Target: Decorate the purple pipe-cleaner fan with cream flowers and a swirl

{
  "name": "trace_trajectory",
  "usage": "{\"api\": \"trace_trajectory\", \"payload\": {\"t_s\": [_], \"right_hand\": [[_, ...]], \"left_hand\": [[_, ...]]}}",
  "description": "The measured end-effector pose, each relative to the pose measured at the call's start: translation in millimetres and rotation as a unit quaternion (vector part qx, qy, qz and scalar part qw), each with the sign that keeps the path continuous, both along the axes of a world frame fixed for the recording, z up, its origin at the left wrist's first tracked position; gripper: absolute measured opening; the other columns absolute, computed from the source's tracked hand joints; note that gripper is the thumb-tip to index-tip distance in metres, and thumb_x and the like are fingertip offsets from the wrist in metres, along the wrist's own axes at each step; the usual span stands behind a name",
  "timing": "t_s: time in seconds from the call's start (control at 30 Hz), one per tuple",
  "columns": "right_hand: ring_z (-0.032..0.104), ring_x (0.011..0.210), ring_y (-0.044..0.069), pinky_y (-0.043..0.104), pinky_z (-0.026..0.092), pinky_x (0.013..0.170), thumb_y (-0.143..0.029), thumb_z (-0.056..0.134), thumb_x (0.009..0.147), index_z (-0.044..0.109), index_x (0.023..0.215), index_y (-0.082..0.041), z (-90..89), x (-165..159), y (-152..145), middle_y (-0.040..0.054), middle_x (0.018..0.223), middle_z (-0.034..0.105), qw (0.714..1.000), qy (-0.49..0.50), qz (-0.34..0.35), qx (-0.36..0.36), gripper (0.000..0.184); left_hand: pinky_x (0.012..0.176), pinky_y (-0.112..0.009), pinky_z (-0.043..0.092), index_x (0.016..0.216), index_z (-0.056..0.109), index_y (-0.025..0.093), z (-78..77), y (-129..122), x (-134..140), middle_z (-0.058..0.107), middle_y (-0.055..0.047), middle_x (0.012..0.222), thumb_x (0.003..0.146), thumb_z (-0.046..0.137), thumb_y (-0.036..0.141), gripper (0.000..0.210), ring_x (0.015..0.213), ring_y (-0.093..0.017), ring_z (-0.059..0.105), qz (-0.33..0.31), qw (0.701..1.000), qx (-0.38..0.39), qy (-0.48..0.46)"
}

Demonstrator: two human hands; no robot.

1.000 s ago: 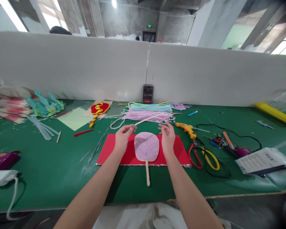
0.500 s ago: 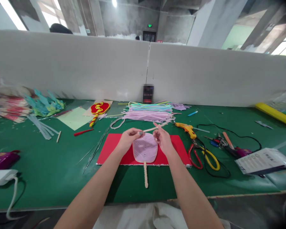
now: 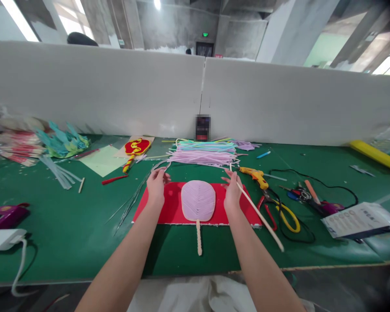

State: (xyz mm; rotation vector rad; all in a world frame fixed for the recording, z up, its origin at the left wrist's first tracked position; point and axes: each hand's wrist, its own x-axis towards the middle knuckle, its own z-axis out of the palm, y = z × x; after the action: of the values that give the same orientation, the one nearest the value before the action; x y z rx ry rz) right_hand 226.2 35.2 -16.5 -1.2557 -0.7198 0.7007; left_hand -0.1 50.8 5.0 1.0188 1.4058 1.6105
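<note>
A round fan (image 3: 198, 201) covered in lilac pipe cleaners, with a cream wrapped handle, lies on a red board (image 3: 172, 203) between my hands. My right hand (image 3: 233, 190) has a long cream pipe cleaner (image 3: 263, 221) between thumb and fingers, its long end slanting down to the right; the other fingers are spread. At the board's upper left corner, my left hand (image 3: 157, 182) pinches at a pale looped pipe cleaner (image 3: 168, 165), which its fingers partly cover. Neither hand touches the fan.
Bundled lilac and mint pipe cleaners (image 3: 203, 154) lie behind the board. To the right are a yellow glue gun (image 3: 255, 175), red-and-yellow-handled pliers (image 3: 287, 216) and a black cable. Thin wires (image 3: 130, 206) and a red-and-yellow fan (image 3: 136, 147) are on the left.
My hands have moved apart, uncovering the fan. The left has let go of the cream pipe cleaner and gone to the pale loop; the right carries the cream one rightward.
</note>
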Motion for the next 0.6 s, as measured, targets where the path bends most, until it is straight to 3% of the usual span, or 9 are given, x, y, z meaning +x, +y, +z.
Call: {"api": "trace_trajectory", "payload": {"t_s": [0.17,0.3,0.43,0.6], "right_hand": [[0.065,0.082,0.018,0.023,0.048,0.05,-0.054,0.034,0.082,0.059,0.097,-0.019,-1.4,-4.9,-3.6,0.0085,0.106,0.064,0.996,-0.076,0.033,-0.025,0.045],[0.065,0.08,0.019,0.026,0.049,0.057,-0.053,0.036,0.082,0.061,0.089,-0.02,-2.6,-6.6,-5.7,0.0075,0.096,0.066,0.99,-0.131,0.04,-0.033,0.042],[0.066,0.077,0.019,0.03,0.05,0.068,-0.05,0.037,0.084,0.061,0.088,-0.02,0.9,-9.5,-8.4,0.0077,0.098,0.066,0.985,-0.163,0.054,-0.025,0.039],[0.066,0.085,0.019,0.031,0.049,0.075,-0.049,0.034,0.086,0.059,0.095,-0.02,10.2,-13.9,-12.1,0.0077,0.102,0.065,0.984,-0.17,0.06,0.001,0.039]], "left_hand": [[0.049,-0.023,0.035,0.07,0.06,0.019,-6.3,-8.8,6.4,0.057,0.001,0.054,0.076,0.048,0.033,0.019,0.047,-0.013,0.05,-0.025,0.986,-0.029,0.16],[0.055,-0.025,0.035,0.059,0.058,0.022,-8.7,-13.3,13.0,0.058,-0.001,0.053,0.074,0.052,0.03,0.019,0.057,-0.017,0.054,-0.089,0.961,-0.029,0.261],[0.062,-0.026,0.04,0.075,0.063,0.024,-12.7,-13.5,22.3,0.066,-0.001,0.07,0.071,0.057,0.027,0.009,0.067,-0.018,0.058,-0.168,0.939,-0.008,0.301],[0.067,-0.027,0.044,0.088,0.062,0.02,-15.2,-12.5,29.3,0.065,-0.001,0.072,0.071,0.056,0.026,0.019,0.068,-0.016,0.06,-0.208,0.931,0.0,0.3]]}}
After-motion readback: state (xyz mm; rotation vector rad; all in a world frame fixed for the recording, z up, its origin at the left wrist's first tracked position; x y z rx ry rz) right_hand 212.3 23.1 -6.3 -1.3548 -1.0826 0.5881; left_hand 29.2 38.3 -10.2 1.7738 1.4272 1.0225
